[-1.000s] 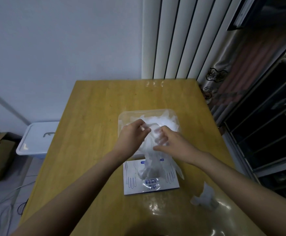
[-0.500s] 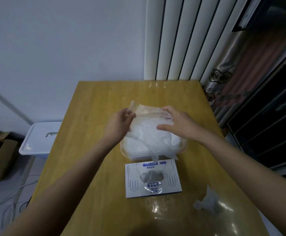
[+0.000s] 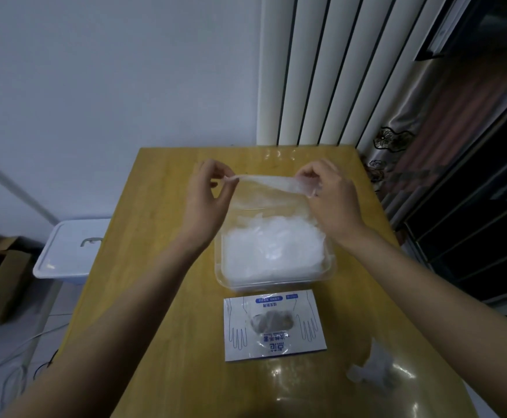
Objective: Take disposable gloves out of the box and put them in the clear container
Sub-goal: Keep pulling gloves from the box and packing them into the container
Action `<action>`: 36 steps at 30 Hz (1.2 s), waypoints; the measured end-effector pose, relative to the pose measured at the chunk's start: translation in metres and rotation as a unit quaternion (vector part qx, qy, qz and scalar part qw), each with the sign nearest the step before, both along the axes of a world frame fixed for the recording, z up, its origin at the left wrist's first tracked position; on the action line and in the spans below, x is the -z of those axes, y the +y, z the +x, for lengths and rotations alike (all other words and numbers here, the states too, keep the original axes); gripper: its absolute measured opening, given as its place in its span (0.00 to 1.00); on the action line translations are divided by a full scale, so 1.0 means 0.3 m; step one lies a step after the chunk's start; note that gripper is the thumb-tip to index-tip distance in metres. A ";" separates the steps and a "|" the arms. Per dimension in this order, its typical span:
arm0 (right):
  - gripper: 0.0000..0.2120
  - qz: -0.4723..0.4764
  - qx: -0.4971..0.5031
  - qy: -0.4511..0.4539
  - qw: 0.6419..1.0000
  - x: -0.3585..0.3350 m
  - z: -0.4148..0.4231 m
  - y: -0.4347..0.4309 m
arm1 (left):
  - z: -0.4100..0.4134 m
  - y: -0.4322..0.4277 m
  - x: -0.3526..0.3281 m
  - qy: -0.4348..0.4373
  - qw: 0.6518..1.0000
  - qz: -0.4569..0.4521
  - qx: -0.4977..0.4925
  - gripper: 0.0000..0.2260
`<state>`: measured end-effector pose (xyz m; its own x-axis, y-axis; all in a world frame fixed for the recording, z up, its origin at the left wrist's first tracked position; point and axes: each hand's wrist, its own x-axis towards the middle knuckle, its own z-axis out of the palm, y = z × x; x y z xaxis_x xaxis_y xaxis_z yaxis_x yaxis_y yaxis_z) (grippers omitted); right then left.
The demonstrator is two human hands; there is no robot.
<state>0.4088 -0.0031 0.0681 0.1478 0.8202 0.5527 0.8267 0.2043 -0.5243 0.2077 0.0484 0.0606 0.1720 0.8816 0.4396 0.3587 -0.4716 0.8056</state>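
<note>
Disposable glove [image 3: 272, 188], one, hangs stretched above the single clear container [image 3: 276, 285], my left hand [image 3: 207, 203] and right hand [image 3: 330, 200] each pinching a top corner; one flat box [image 3: 273, 324] and one crumpled glove [image 3: 370, 366] lie nearer me on the counter [image 3: 161, 267].

The left hand [image 3: 205, 206] and the right hand [image 3: 333, 203] are bare; both forearms [image 3: 131, 300] are also uncovered, with bare wrists.

I'm looking into a home room.
A wooden worktop [image 3: 161, 236] is sitting against a white radiator [image 3: 321, 70], a patterned curtain [image 3: 397, 140] hanging beside.
</note>
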 end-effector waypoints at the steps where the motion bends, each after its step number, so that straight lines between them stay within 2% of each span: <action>1: 0.13 0.032 -0.008 -0.045 0.998 0.002 0.001 -0.007 | -0.004 -0.004 0.001 0.009 1.000 0.026 0.000 0.06; 4: 0.11 0.032 -0.070 -0.153 0.985 0.070 0.014 -0.039 | -0.046 -0.019 0.072 0.103 0.991 0.081 0.009 0.06; 6: 0.16 -0.036 -0.104 -0.188 0.976 0.143 0.029 -0.054 | -0.082 -0.034 0.153 0.215 0.971 0.105 0.014 0.07; 9: 0.26 -0.192 -0.154 -0.209 0.946 0.247 0.029 -0.055 | -0.111 -0.046 0.255 0.370 0.922 0.101 0.057 0.12; 12: 0.30 -0.326 -0.176 -0.208 0.905 0.306 0.020 -0.047 | -0.098 -0.046 0.310 0.462 0.880 0.083 0.071 0.15; 15: 0.30 -0.444 -0.186 -0.174 0.859 0.331 0.010 -0.034 | -0.065 -0.049 0.304 0.537 0.838 0.058 0.078 0.07; 17: 0.27 -0.493 -0.190 -0.122 0.840 0.328 0.016 -0.025 | -0.044 -0.044 0.294 0.558 0.826 0.017 0.074 0.14; 19: 0.23 -0.520 -0.202 -0.084 0.826 0.305 0.030 -0.016 | -0.030 -0.041 0.276 0.532 0.845 0.009 0.047 0.16; 21: 0.22 -0.503 -0.193 -0.031 0.842 0.272 0.038 -0.007 | -0.017 -0.035 0.260 0.461 0.887 0.020 0.025 0.13; 23: 0.21 -0.418 -0.138 0.039 0.897 0.243 0.029 0.000 | 0.004 -0.033 0.247 0.406 0.913 0.019 0.038 0.10; 25: 0.17 -0.315 -0.092 0.058 0.943 0.237 0.009 0.010 | 0.042 -0.031 0.256 0.397 0.915 0.003 0.077 0.10; 26: 0.14 -0.292 -0.088 0.032 0.952 0.242 -0.003 0.015 | 0.062 -0.026 0.274 0.406 0.908 -0.010 0.102 0.11; 28: 0.14 -0.330 -0.109 -0.067 0.935 0.268 -0.020 0.025 | 0.095 -0.012 0.321 0.455 0.874 -0.053 0.165 0.14; 31: 0.27 -0.454 -0.140 -0.201 0.857 0.349 -0.014 0.045 | 0.115 0.013 0.397 0.572 0.769 -0.129 0.254 0.22; 33: 0.32 -0.496 -0.140 -0.246 0.821 0.393 0.002 0.056 | 0.117 0.026 0.443 0.637 0.712 -0.146 0.258 0.27; 34: 0.33 -0.508 -0.138 -0.255 0.811 0.409 0.010 0.062 | 0.120 0.030 0.463 0.655 0.698 -0.148 0.247 0.29; 36: 0.33 -0.519 -0.134 -0.256 0.805 0.435 0.019 0.072 | 0.129 0.033 0.490 0.663 0.696 -0.160 0.226 0.30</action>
<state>0.4147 0.0184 -0.0623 -0.1403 0.8437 -0.5182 0.9877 0.0827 -0.1327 0.2463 0.0583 -0.0864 0.5312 0.6219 -0.5754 0.7593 -0.6507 -0.0023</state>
